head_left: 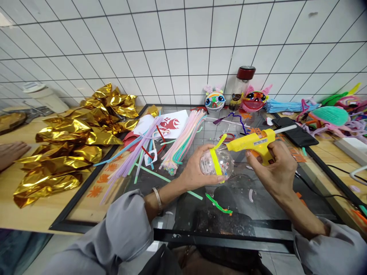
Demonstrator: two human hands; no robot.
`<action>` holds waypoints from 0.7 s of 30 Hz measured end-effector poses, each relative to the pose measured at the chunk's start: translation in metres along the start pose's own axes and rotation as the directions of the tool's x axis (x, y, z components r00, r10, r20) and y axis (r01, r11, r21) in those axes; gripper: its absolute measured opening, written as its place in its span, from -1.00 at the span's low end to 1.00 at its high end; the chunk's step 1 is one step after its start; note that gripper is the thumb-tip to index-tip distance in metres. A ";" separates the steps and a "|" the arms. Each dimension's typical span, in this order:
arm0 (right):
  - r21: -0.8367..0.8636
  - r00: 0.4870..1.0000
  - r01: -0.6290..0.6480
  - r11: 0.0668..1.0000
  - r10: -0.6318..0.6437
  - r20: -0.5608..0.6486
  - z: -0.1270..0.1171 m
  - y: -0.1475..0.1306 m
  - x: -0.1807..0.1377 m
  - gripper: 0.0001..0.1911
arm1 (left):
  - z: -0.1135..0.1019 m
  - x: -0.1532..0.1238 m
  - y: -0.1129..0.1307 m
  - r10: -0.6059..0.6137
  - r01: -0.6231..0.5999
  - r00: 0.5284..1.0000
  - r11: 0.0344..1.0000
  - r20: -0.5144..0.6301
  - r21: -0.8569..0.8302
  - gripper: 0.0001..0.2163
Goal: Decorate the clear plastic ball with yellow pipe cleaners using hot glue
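My left hand point(191, 174) is closed round a clear plastic ball point(226, 163) wrapped with a yellow-green strip point(215, 161). My right hand point(276, 168) grips a yellow hot glue gun point(252, 141) by its handle. The gun's nozzle points left and sits just above the ball's top, close to the strip's loose end. Both hands hover over a dark glass-topped mat point(258, 202) in the middle of the table. A silver bracelet point(157, 198) is on my left wrist.
Crumpled gold foil point(74, 141) lies at the left. A fan of pastel straws and strips point(177, 145) and a red paper cutout point(172, 124) lie beyond my hands. A bottle point(241, 88), two masks, pipe cleaners point(329, 114) and a black cable point(321, 191) are at the right. Another person's hand point(10, 152) rests at far left.
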State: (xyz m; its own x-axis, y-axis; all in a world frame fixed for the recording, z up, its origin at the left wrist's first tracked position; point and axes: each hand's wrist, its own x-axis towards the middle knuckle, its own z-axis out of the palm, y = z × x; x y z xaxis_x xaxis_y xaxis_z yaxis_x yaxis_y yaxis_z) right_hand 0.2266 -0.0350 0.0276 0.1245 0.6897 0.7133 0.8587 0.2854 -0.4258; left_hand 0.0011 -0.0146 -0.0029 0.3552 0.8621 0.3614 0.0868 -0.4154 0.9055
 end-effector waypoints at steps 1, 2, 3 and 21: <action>-0.001 1.000 0.008 1.000 -0.008 -0.001 0.000 0.000 0.000 -0.72 | 0.000 0.000 0.000 0.002 -0.002 1.000 1.000 0.000 0.005 -0.26; 0.001 1.000 0.016 1.000 -0.016 -0.004 0.000 0.000 -0.001 -0.71 | 0.000 0.000 0.000 0.004 -0.004 1.000 1.000 -0.001 0.012 -0.26; 0.003 1.000 0.021 1.000 -0.021 -0.004 0.000 0.000 -0.001 -0.71 | 0.000 0.000 0.000 0.006 -0.006 1.000 1.000 -0.001 0.020 -0.26; -0.006 0.994 0.104 0.995 -0.104 -0.045 0.003 0.005 -0.003 -0.71 | 0.001 0.001 0.002 0.030 -0.029 0.999 0.998 -0.012 0.061 -0.27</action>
State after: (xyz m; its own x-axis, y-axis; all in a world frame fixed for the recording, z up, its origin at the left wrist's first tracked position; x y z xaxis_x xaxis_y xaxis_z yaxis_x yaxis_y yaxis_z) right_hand 0.2286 -0.0332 0.0219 0.0564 0.6258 0.7780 0.8700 0.3515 -0.3458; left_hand 0.0028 -0.0152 -0.0011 0.3468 0.8527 0.3906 0.1327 -0.4569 0.8796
